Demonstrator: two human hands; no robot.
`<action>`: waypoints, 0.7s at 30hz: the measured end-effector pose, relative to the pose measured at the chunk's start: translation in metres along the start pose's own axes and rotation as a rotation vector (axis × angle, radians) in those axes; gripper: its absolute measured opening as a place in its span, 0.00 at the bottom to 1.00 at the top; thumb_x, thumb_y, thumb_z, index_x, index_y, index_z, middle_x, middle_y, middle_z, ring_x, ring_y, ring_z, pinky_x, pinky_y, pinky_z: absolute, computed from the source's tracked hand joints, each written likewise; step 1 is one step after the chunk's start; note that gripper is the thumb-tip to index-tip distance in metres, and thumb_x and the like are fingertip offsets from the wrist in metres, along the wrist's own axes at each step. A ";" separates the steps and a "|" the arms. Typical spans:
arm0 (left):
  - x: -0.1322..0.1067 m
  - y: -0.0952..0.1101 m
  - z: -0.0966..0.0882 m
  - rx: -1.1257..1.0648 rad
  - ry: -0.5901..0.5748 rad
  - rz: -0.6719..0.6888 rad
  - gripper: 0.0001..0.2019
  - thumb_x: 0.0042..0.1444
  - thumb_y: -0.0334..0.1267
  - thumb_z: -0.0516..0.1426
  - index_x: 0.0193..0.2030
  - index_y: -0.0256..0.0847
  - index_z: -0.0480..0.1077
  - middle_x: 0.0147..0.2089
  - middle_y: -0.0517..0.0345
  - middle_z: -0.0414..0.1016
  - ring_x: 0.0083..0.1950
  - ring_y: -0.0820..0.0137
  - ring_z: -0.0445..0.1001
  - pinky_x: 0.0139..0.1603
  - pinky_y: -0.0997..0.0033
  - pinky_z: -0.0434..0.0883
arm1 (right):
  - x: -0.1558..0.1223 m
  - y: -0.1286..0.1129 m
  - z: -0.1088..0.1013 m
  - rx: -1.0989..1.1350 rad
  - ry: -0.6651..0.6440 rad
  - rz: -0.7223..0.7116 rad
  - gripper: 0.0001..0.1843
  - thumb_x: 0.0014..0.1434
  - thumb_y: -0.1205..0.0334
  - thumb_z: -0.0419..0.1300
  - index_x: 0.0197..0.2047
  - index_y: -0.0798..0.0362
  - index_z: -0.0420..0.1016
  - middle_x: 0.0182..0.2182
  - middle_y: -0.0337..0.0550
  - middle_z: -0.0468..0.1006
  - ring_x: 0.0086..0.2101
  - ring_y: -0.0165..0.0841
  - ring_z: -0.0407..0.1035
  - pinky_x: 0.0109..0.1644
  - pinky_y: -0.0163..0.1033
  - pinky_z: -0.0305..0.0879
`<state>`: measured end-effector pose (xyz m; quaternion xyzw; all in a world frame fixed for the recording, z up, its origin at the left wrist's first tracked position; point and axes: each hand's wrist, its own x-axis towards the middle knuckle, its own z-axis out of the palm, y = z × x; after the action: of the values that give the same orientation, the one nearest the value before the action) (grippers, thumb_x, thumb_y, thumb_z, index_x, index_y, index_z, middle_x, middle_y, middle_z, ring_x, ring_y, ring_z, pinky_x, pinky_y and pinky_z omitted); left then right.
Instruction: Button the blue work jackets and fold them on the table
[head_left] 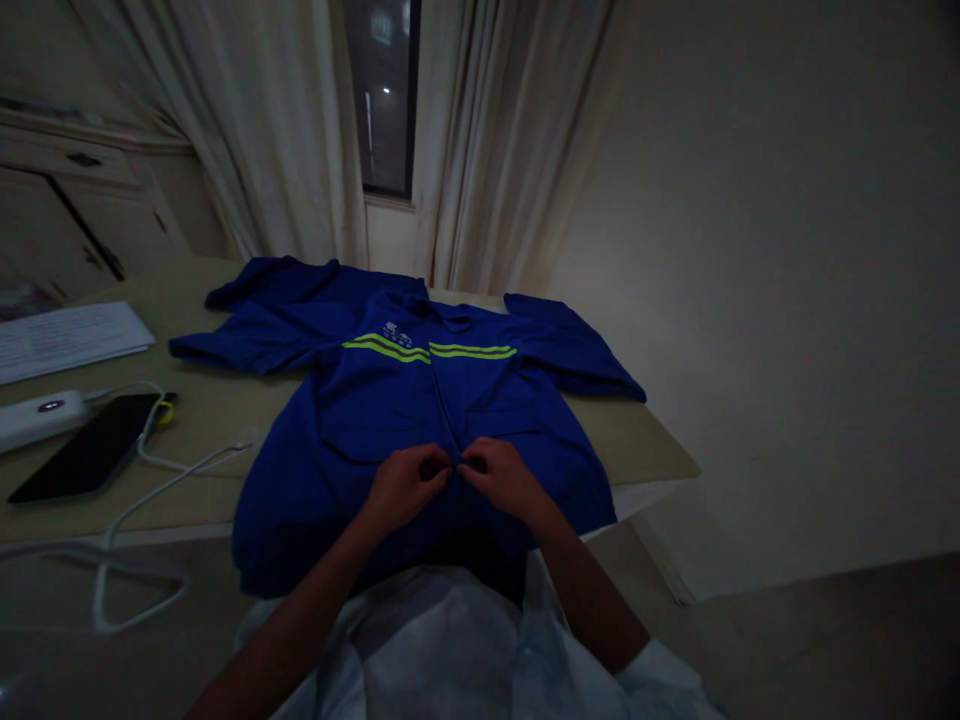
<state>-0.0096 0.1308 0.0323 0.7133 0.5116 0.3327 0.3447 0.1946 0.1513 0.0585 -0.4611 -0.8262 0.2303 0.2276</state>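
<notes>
Our left hand [405, 485] and right hand [502, 475] pinch almost closed on the front edges [444, 402] of a blue jacket [397, 400] spread over the table [651, 445], its hem [274, 560] overhanging towards us. We judge the cloth light and limp, best held by those edges.

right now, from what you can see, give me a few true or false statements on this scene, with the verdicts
1. The left hand and right hand are close together at the front of the blue jacket. True.
2. The jacket's chest stripes are red. False: the chest stripes are yellow-green.
3. A dark phone lies left of the jacket. True.
4. The jacket hangs from a hook. False: it lies spread on the table.
5. White papers lie beyond the phone. True.
</notes>
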 end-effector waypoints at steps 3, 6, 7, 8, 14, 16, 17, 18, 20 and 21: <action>0.000 -0.001 0.001 -0.010 0.021 -0.008 0.08 0.60 0.43 0.60 0.40 0.44 0.80 0.35 0.60 0.82 0.34 0.68 0.77 0.35 0.70 0.66 | -0.007 0.005 0.011 0.129 0.096 0.049 0.06 0.61 0.65 0.65 0.31 0.52 0.78 0.30 0.39 0.75 0.33 0.32 0.69 0.39 0.36 0.59; -0.001 -0.004 0.003 -0.012 0.028 -0.012 0.08 0.59 0.43 0.61 0.40 0.44 0.80 0.36 0.60 0.83 0.35 0.67 0.77 0.36 0.70 0.66 | -0.013 0.010 0.021 0.276 0.158 0.101 0.07 0.62 0.62 0.64 0.32 0.53 0.79 0.29 0.38 0.74 0.31 0.31 0.67 0.36 0.36 0.59; 0.000 -0.005 0.003 -0.011 0.030 -0.014 0.09 0.60 0.43 0.61 0.41 0.45 0.81 0.36 0.60 0.83 0.35 0.67 0.77 0.36 0.70 0.67 | -0.014 0.012 0.023 0.307 0.168 0.110 0.07 0.62 0.61 0.64 0.33 0.53 0.80 0.29 0.38 0.74 0.30 0.31 0.67 0.36 0.36 0.59; 0.000 -0.005 0.003 -0.011 0.031 -0.015 0.09 0.59 0.43 0.61 0.41 0.44 0.81 0.36 0.60 0.83 0.35 0.67 0.77 0.36 0.70 0.67 | -0.014 0.013 0.025 0.325 0.175 0.114 0.07 0.62 0.61 0.63 0.33 0.53 0.80 0.29 0.38 0.74 0.30 0.31 0.67 0.36 0.36 0.59; -0.001 -0.004 0.006 -0.025 0.062 -0.008 0.08 0.60 0.43 0.61 0.40 0.44 0.80 0.36 0.60 0.83 0.36 0.67 0.78 0.37 0.70 0.68 | -0.014 0.019 0.032 0.286 0.213 0.063 0.02 0.59 0.66 0.64 0.35 0.53 0.79 0.29 0.37 0.75 0.31 0.31 0.68 0.37 0.35 0.60; -0.002 -0.004 0.006 -0.050 0.080 0.006 0.07 0.60 0.42 0.61 0.39 0.44 0.80 0.36 0.60 0.83 0.35 0.68 0.78 0.37 0.71 0.68 | -0.015 0.016 0.032 0.241 0.217 0.023 0.03 0.59 0.68 0.64 0.36 0.53 0.80 0.30 0.38 0.75 0.32 0.31 0.69 0.37 0.35 0.61; -0.002 -0.004 0.006 -0.057 0.087 0.015 0.07 0.60 0.41 0.61 0.39 0.44 0.80 0.36 0.60 0.83 0.35 0.68 0.78 0.37 0.71 0.68 | -0.017 0.013 0.031 0.209 0.212 0.004 0.04 0.60 0.69 0.63 0.37 0.53 0.80 0.31 0.38 0.76 0.33 0.31 0.69 0.38 0.35 0.61; -0.001 -0.005 0.007 -0.061 0.095 0.020 0.07 0.60 0.41 0.61 0.40 0.44 0.80 0.36 0.60 0.83 0.35 0.69 0.77 0.37 0.71 0.68 | -0.018 0.009 0.030 0.171 0.199 -0.013 0.06 0.60 0.71 0.63 0.38 0.53 0.80 0.32 0.39 0.76 0.34 0.31 0.69 0.39 0.35 0.62; -0.001 -0.007 0.007 -0.071 0.097 0.028 0.07 0.59 0.40 0.61 0.40 0.44 0.80 0.37 0.60 0.83 0.34 0.69 0.77 0.37 0.70 0.68 | -0.021 -0.001 0.024 0.092 0.151 -0.040 0.07 0.60 0.73 0.61 0.39 0.53 0.79 0.34 0.40 0.76 0.35 0.32 0.70 0.41 0.35 0.62; 0.000 -0.008 0.007 -0.079 0.091 0.030 0.07 0.59 0.40 0.61 0.40 0.44 0.80 0.37 0.60 0.83 0.34 0.69 0.77 0.37 0.70 0.68 | -0.022 -0.005 0.020 0.061 0.118 -0.050 0.07 0.61 0.73 0.61 0.39 0.53 0.79 0.34 0.40 0.76 0.35 0.32 0.70 0.41 0.36 0.62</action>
<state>-0.0083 0.1314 0.0216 0.6908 0.5027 0.3896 0.3439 0.1895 0.1266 0.0420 -0.4460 -0.8151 0.2220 0.2956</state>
